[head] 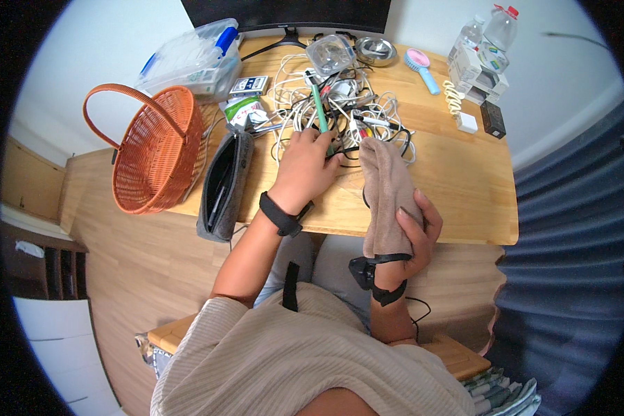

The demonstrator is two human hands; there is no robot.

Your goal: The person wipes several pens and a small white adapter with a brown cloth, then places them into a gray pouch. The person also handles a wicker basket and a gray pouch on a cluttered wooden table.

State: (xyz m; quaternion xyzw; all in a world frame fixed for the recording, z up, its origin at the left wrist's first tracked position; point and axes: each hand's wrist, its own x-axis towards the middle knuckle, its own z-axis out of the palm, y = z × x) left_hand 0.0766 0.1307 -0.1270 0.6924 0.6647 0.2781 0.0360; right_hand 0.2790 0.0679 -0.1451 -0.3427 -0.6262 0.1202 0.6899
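Note:
A slim green pen-like tool (319, 106) with a dark tip slants over a tangle of white and black cables (390, 106). Its lower end lies between the thumb and fingers of my left hand (301, 164), which rests at the near side of the tangle. My right hand (421, 229) grips a folded brown cloth (387, 197) with dark edging, held over the table's front edge. Some fingers of that hand are hidden behind the cloth. A white marker (377, 122) with a black end lies on the cables, just beyond the cloth.
On the wooden table (463, 208), a grey pencil case (226, 182) gapes beside an orange wicker basket (156, 151). Behind are a clear plastic bin (192, 62), a clear container (330, 54), a metal bowl (375, 51) and a monitor (291, 13). A handheld fan (421, 70) lies right.

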